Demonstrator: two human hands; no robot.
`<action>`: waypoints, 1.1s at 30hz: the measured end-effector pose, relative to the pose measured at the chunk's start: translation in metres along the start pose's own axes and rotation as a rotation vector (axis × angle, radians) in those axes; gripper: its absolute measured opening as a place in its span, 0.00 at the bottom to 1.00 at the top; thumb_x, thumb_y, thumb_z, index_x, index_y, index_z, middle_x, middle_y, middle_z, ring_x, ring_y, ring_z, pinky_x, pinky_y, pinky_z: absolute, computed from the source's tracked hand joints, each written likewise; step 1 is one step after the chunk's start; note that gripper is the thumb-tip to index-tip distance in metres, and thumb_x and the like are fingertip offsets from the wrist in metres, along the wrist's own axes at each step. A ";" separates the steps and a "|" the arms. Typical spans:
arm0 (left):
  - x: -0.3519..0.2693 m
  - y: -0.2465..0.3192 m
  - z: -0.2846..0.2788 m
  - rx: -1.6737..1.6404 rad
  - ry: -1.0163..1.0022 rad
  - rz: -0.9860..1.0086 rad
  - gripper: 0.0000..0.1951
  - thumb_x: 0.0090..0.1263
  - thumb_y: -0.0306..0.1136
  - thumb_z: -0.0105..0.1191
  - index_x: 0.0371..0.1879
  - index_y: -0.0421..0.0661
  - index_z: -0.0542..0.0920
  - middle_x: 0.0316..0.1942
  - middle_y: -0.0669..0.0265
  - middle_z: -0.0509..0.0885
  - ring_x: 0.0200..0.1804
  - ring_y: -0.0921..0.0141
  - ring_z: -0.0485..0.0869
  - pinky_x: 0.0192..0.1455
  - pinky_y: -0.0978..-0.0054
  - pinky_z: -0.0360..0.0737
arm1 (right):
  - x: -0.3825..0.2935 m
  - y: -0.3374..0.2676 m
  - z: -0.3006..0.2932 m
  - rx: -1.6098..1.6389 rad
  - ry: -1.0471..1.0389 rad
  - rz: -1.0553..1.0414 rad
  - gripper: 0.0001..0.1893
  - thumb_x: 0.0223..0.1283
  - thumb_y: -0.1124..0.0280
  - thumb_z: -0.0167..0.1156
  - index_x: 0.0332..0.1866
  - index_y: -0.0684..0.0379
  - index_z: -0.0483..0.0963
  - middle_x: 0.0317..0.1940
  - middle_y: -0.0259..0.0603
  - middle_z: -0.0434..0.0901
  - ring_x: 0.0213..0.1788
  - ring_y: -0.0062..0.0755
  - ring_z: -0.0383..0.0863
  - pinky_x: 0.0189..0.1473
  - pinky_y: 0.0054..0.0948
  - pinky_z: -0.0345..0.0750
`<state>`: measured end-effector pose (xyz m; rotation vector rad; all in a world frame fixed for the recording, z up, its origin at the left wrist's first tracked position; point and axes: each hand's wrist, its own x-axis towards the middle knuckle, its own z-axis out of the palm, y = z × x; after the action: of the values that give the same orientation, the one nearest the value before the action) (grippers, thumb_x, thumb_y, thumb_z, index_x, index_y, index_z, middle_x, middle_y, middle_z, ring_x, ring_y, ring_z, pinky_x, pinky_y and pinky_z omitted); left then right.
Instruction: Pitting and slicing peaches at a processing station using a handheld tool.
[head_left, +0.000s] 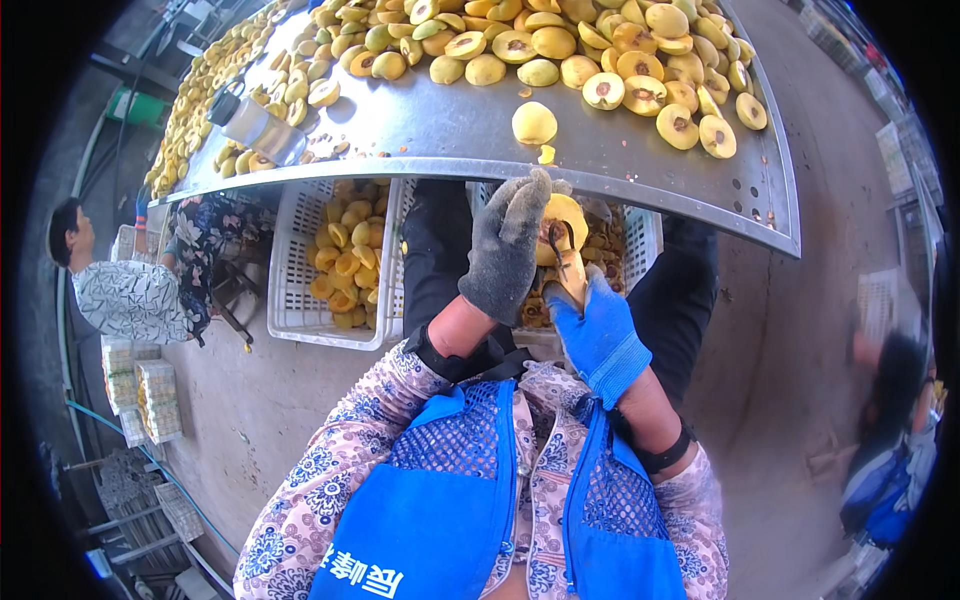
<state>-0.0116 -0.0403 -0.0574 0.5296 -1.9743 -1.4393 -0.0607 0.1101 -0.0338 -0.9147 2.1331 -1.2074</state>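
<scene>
My left hand (508, 244), in a grey glove, grips a yellow peach half (568, 210) just below the steel table's front edge. Its brown pit cavity faces me. In a blue glove, my right hand (600, 326) is closed around the wooden handle of a pitting knife (573, 279). The curved metal loop of that tool lies against the cut face, over the cavity. On the table (442, 116), just beyond my hands, rests a single rounded peach piece (534, 123) beside a small yellow scrap (547, 154).
Halved peaches (551, 45) are heaped across the table's far side. A clear bottle (262, 131) lies tilted at left. Below stand a white crate (281, 307) of peach halves and another crate (643, 234) of scraps between my legs. People sit at left (131, 296) and right (892, 450).
</scene>
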 end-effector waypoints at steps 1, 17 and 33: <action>-0.001 0.005 0.001 -0.008 0.017 0.025 0.13 0.76 0.27 0.46 0.56 0.39 0.77 0.44 0.58 0.82 0.45 0.63 0.82 0.53 0.72 0.78 | 0.000 0.001 0.001 0.021 0.008 -0.006 0.20 0.60 0.61 0.62 0.43 0.69 0.68 0.32 0.67 0.79 0.39 0.67 0.80 0.37 0.48 0.77; -0.015 0.006 0.013 -0.009 0.204 0.344 0.14 0.78 0.37 0.46 0.49 0.38 0.77 0.48 0.61 0.82 0.46 0.72 0.81 0.50 0.75 0.79 | 0.002 -0.029 -0.017 0.581 -0.393 0.362 0.14 0.68 0.63 0.57 0.44 0.64 0.68 0.21 0.35 0.74 0.16 0.20 0.75 0.18 0.24 0.71; -0.002 0.041 0.006 -0.091 -0.060 0.227 0.18 0.77 0.41 0.48 0.43 0.35 0.81 0.37 0.60 0.86 0.38 0.72 0.85 0.44 0.78 0.81 | -0.007 -0.035 -0.023 0.654 -0.428 0.435 0.14 0.69 0.63 0.55 0.47 0.64 0.68 0.20 0.37 0.75 0.15 0.24 0.76 0.17 0.24 0.72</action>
<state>-0.0122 -0.0214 -0.0204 0.2165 -1.9342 -1.4078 -0.0620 0.1146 0.0082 -0.3452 1.3603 -1.2212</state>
